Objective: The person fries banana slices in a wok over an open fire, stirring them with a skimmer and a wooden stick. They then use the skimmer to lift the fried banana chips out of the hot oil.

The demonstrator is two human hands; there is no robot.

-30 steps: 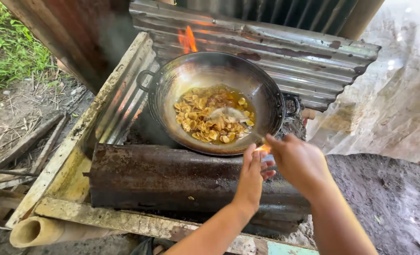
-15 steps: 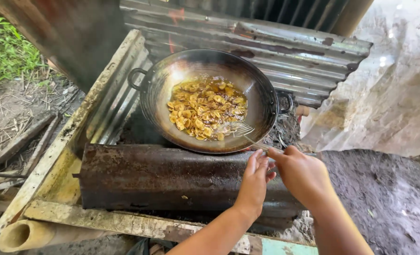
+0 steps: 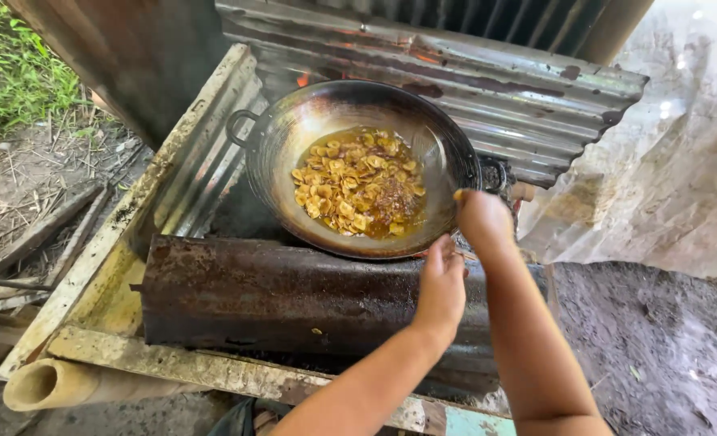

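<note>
A dark round wok [image 3: 294, 137] sits over a fire, holding yellow chip slices [image 3: 354, 182] that fry in brown oil. My right hand [image 3: 483, 218] is closed at the wok's right rim on the handle of a wire skimmer [image 3: 435, 153], whose mesh head lies against the wok's inner right wall. My left hand [image 3: 443, 282] is just below the wok's near rim with its back to the camera and its fingers pointing up. Its palm is hidden, and nothing shows in it.
A rusty metal sheet [image 3: 294, 295] fronts the stove, and corrugated metal [image 3: 503, 89] stands behind it, with a small flame [image 3: 302, 79] at the back. A bamboo tube [image 3: 60, 383] lies at the lower left. Grass and dirt are at the left, and a pale tarp [image 3: 673, 186] at the right.
My right hand has moved up to the wok's right rim, taking the skimmer to the right wall. My left hand has come apart from it and stays lower. The tall flame has shrunk.
</note>
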